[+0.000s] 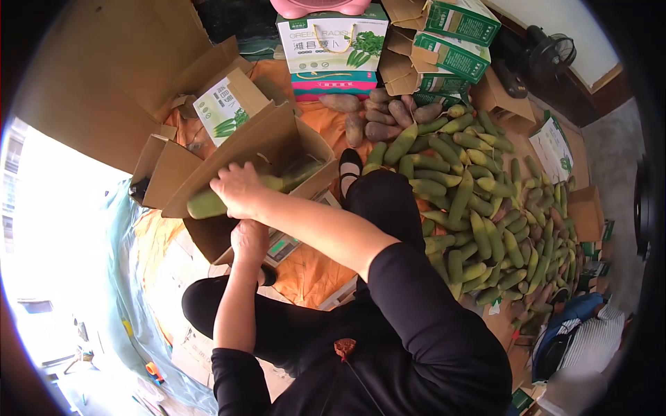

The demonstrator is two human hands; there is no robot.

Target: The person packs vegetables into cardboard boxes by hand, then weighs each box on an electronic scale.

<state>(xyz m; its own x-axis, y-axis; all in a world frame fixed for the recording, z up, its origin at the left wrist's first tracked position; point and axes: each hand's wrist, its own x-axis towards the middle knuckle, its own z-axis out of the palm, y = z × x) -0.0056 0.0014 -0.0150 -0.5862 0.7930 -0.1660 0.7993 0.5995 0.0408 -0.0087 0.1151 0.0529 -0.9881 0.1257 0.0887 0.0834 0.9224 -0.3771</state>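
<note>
My right hand [239, 188] is closed around a long green radish [203, 205] and holds it across the mouth of an open cardboard box [274, 135] that lies tilted in front of me. Another green radish [304, 170] shows inside the box. My left hand [250, 239] sits just below, gripping the box's near edge. My legs in black stretch out on either side of the box.
A big pile of green radishes [485, 208] covers the orange sheet to my right, with several purplish roots [378, 114] behind it. A printed gift carton [333, 43], folded green-and-white cartons [454, 41] and flat cardboard [104, 90] ring the spot. A scale [286, 245] peeks from under the box.
</note>
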